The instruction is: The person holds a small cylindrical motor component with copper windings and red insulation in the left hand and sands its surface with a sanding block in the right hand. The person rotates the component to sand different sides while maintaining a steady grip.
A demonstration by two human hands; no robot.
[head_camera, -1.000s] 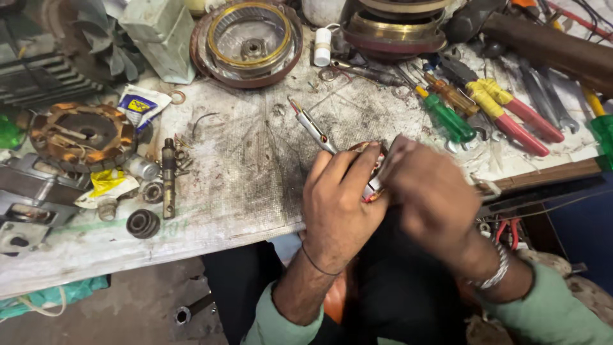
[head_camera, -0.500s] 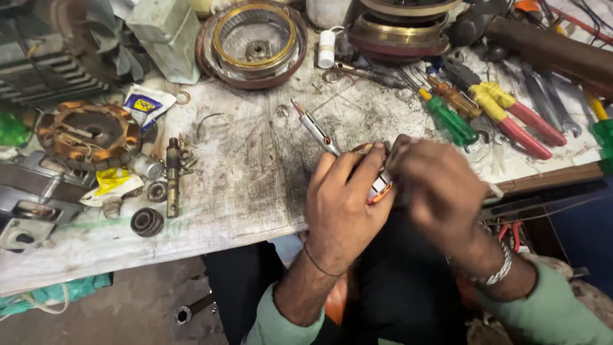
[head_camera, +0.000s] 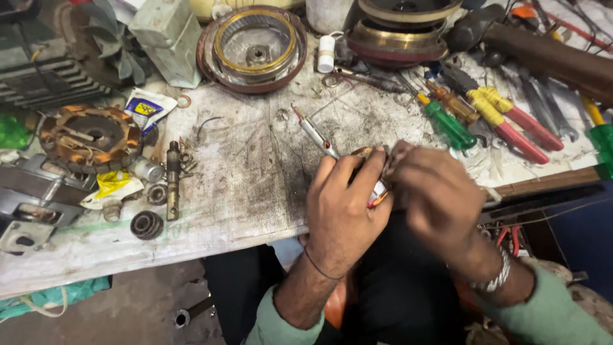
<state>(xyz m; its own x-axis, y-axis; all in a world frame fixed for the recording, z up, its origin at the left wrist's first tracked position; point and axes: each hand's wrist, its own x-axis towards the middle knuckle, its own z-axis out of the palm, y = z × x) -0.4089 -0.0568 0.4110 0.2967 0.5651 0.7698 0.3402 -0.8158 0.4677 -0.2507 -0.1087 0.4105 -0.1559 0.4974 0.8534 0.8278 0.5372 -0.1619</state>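
My left hand [head_camera: 345, 211] and my right hand [head_camera: 440, 198] meet at the bench's front edge, fingers closed around a small part with white and red-orange wires [head_camera: 378, 191]. The fingers hide most of this part. My right hand is blurred. A slender metal probe with a red tip [head_camera: 313, 133] slants up and to the left from behind my left fingers. I cannot tell whether it is held or lies on the bench. A bracelet circles my right wrist and a thin band my left.
On the dirty bench [head_camera: 255, 172] lie a copper-wound stator [head_camera: 89, 134], a round motor housing [head_camera: 252, 48], a steel shaft [head_camera: 172, 182] and a bearing [head_camera: 147, 225]. A green-handled screwdriver [head_camera: 450, 124] and yellow-and-red pliers [head_camera: 511, 121] are at the right.
The view has shifted slightly. Both hands stay together on the small part, with the right hand's fingers moving a little.
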